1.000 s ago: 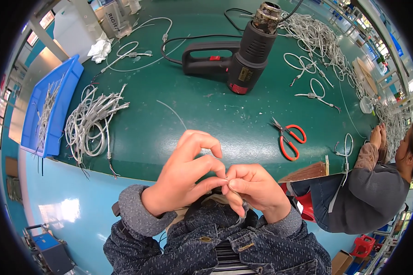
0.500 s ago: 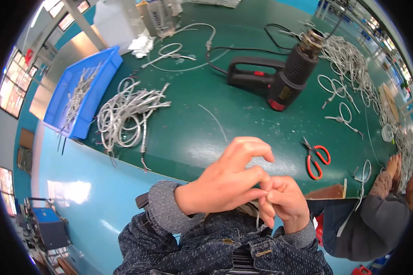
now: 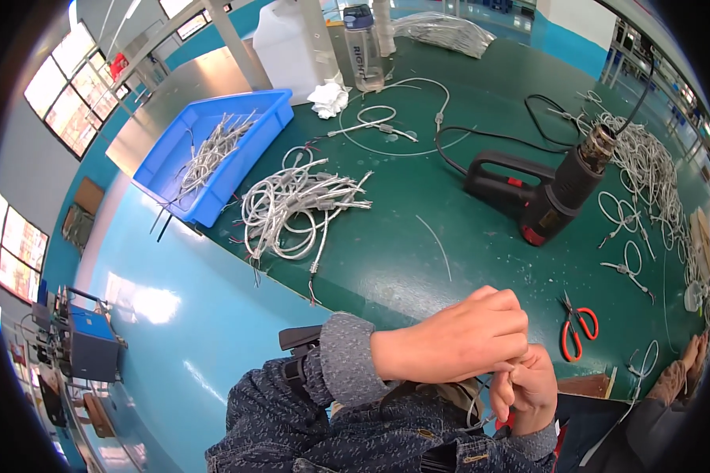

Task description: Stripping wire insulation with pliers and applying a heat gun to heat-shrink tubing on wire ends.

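My left hand (image 3: 465, 335) and my right hand (image 3: 531, 385) meet in front of my body, just off the table's near edge. The right hand's fingers are closed on a thin grey cable (image 3: 472, 411), which curves down below the hands against my jacket. My left fingers are curled in a pinch against the right fingertips. What lies between them is hidden. Just beyond the right hand, pliers with red handles (image 3: 577, 334) lie on the green table (image 3: 371, 272).
A black heat gun (image 3: 558, 193) rests on the table, its cord running back. Bundled grey cables (image 3: 296, 209) lie beside a blue tray (image 3: 241, 162) of cable pieces. More cables (image 3: 647, 169) pile at right, near another person's hand (image 3: 693, 355). A bottle (image 3: 363, 51) stands behind.
My view has swung left, so the table things appear further right and lower. My left hand has turned, its fingers curling more tightly over the right fingertips.
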### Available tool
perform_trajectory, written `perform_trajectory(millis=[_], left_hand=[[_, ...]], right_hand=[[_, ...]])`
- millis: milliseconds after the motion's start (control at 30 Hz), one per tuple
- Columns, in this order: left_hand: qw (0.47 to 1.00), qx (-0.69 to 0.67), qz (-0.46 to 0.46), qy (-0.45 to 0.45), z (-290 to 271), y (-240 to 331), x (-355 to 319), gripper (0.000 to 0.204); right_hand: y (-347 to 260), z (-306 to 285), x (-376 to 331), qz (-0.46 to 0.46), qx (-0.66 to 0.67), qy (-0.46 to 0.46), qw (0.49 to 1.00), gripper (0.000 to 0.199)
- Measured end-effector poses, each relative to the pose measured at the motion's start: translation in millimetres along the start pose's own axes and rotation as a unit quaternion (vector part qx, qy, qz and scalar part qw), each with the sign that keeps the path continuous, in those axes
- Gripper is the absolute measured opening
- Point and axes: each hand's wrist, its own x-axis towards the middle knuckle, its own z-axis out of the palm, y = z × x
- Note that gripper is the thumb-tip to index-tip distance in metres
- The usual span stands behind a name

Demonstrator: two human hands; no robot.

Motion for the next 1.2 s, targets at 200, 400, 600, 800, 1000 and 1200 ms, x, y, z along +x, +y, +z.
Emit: perform_trajectory(millis=[200, 400, 600, 800, 1000, 1200], left_hand=[[0.991, -0.037, -0.049, 0.120, 17, 4, -9, 0.020], [0.980, -0.039, -0.049, 0.188, 37, 7, -13, 0.021], [0.939, -0.151, -0.168, 0.261, 36, 4, -29, 0.016], [0.885, -0.249, -0.254, 0.299, 40, 13, -14, 0.011], [0.944, -0.118, -0.234, 0.200, 31, 13, -15, 0.012], [0.956, -0.063, -0.207, 0.198, 29, 11, -14, 0.011]], right_hand=[[7, 8, 3, -0.072, 0.027, 0.019, 0.997, 0.010], [10, 9, -8, -0.136, -0.039, 0.061, 0.988, 0.008], [-3, 41, 18, -0.085, -0.144, 0.115, 0.979, 0.010], [-5, 36, 11, -0.134, -0.170, 0.133, 0.967, 0.012], [-3, 37, 10, -0.135, -0.162, 0.139, 0.968, 0.013], [-2, 37, 10, -0.130, -0.169, 0.145, 0.966, 0.015]])
